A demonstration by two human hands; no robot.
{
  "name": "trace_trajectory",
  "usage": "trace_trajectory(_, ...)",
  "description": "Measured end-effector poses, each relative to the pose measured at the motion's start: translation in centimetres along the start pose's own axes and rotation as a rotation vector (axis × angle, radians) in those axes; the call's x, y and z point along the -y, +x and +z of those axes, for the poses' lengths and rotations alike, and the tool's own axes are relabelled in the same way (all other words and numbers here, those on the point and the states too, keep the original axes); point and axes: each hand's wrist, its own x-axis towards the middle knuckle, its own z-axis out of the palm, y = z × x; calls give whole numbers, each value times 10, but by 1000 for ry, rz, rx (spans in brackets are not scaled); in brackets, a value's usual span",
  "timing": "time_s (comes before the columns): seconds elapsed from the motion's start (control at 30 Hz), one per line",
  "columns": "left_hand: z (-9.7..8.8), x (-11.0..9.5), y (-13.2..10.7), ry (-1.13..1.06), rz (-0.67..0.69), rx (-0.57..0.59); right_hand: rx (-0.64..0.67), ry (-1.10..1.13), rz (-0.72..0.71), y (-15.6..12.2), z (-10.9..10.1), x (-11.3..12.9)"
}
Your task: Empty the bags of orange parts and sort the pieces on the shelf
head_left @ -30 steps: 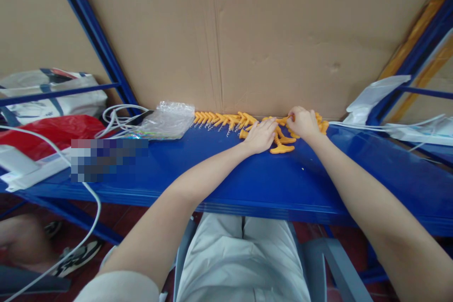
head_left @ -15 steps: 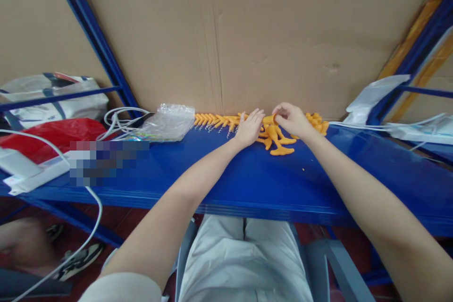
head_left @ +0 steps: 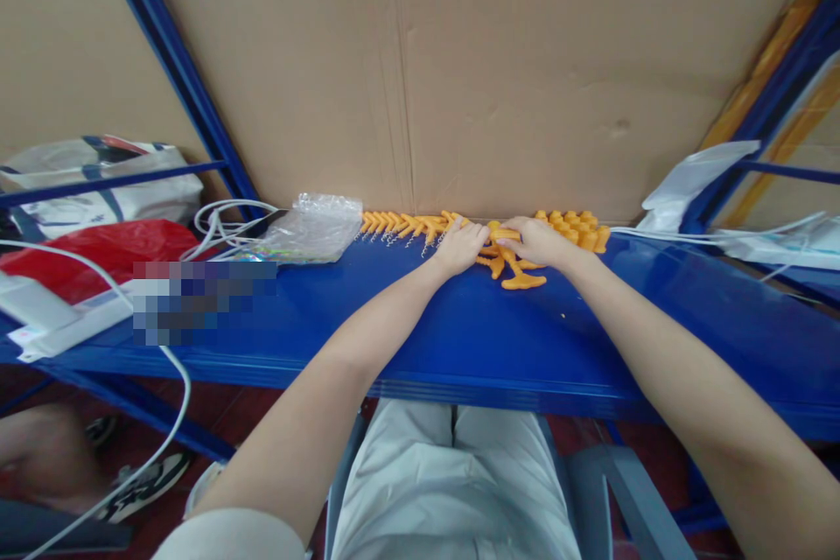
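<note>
Both my hands meet over a small pile of orange T-shaped corkscrew handles (head_left: pixel 523 281) on the blue table. My left hand (head_left: pixel 461 248) is curled, its fingertips at an orange corkscrew part (head_left: pixel 494 234) between the hands. My right hand (head_left: pixel 535 241) is closed around the other side of that part; the fingers hide much of it. To the left lies a row of orange corkscrews (head_left: pixel 394 222) with bare metal spirals toward me. Several short orange sleeves (head_left: pixel 581 229) stand grouped just right of my right hand.
A clear plastic bag (head_left: pixel 318 227) lies left of the row, near white cables (head_left: pixel 220 223) and a red bag (head_left: pixel 111 254). Cardboard (head_left: pixel 492 70) closes off the back. A white power strip (head_left: pixel 62 319) sits at the left edge. Another person's leg (head_left: pixel 52 455) shows below.
My right hand has lowered and moved slightly right, closing over the orange part. My left hand's fingers have curled in from a flatter pose. More sleeves now show on the right.
</note>
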Motion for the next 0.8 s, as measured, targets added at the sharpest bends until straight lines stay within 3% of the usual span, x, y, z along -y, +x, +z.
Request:
trace_trajectory(0.13,-4,-1,1,-5,5,14,7,-163,-42,-2,-2,2)
trace_trajectory(0.4,-12,-6,2,-18,-39,56,-103,-360,-174,-5,0,0)
trace_trajectory(0.67,-8,-6,1,-6,-23,15,-131,-369,-181,-7,0,0)
trace_trajectory(0.8,-8,-6,2,-4,-10,30,-83,-316,-157,-6,2,5)
